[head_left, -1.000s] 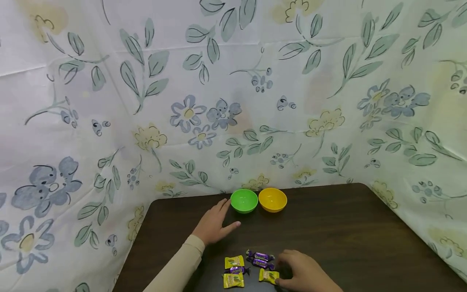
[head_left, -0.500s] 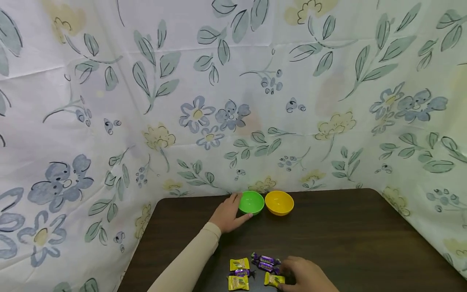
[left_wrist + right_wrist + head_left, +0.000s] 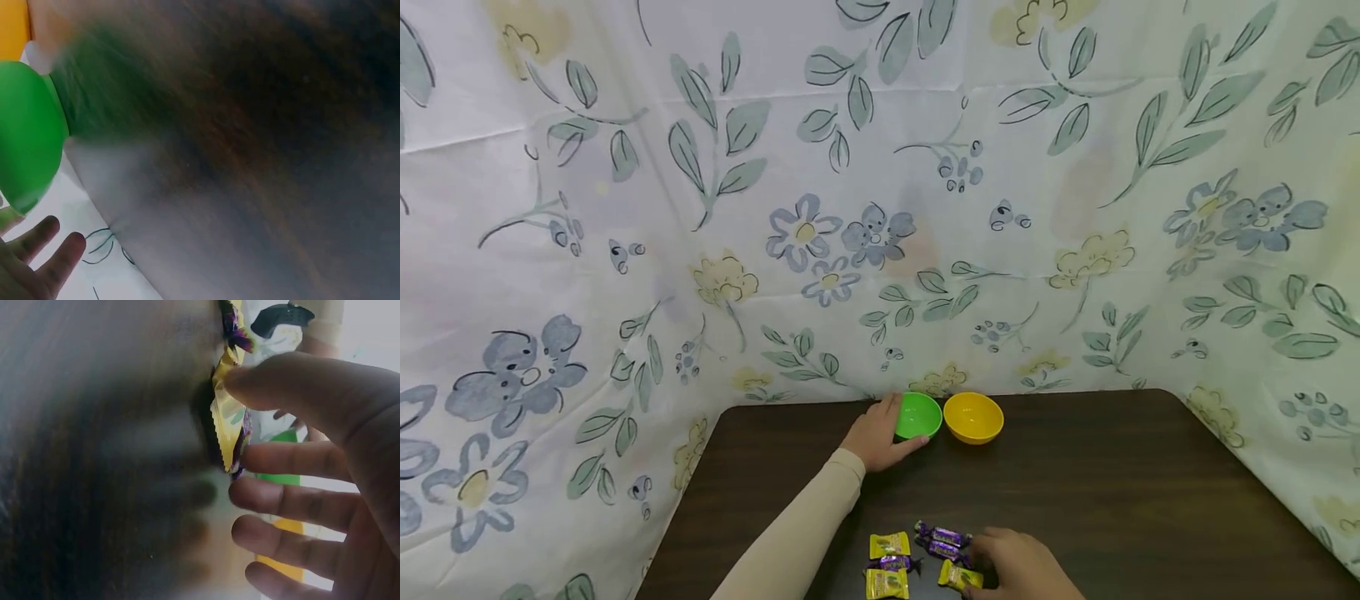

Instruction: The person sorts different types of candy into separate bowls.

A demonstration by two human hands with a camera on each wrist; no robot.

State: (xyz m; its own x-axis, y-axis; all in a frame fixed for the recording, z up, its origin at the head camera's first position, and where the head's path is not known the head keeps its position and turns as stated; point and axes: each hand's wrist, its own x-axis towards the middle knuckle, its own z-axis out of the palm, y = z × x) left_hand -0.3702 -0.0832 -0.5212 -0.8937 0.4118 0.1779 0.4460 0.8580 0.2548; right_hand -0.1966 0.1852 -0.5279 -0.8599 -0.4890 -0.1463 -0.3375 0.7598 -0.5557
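Note:
My left hand (image 3: 880, 442) is at the left side of the green bowl (image 3: 919, 417), its thumb in front of the rim. Straight, spread fingers (image 3: 65, 259) show beside the bowl in the left wrist view; whether they touch it is hard to tell. My right hand (image 3: 1022, 567) pinches a yellow-wrapped candy (image 3: 958, 576) between thumb and index finger near the table's front. In the right wrist view the thumb lies on the yellow wrapper (image 3: 225, 419), with the other fingers extended. Two purple-wrapped candies (image 3: 943, 542) lie just beyond that candy.
A yellow bowl (image 3: 973, 418) stands right of the green one, near the back edge of the dark wooden table (image 3: 1112, 483). Left of the right hand lie two yellow candies (image 3: 889, 545) with a purple candy (image 3: 892, 564) between them. Flowered cloth (image 3: 850, 250) hangs behind.
My left hand has moved right, closer against the green bowl, with its thumb now before the rim. The yellow candy at my right hand has turned slightly. The head view has shifted a little.

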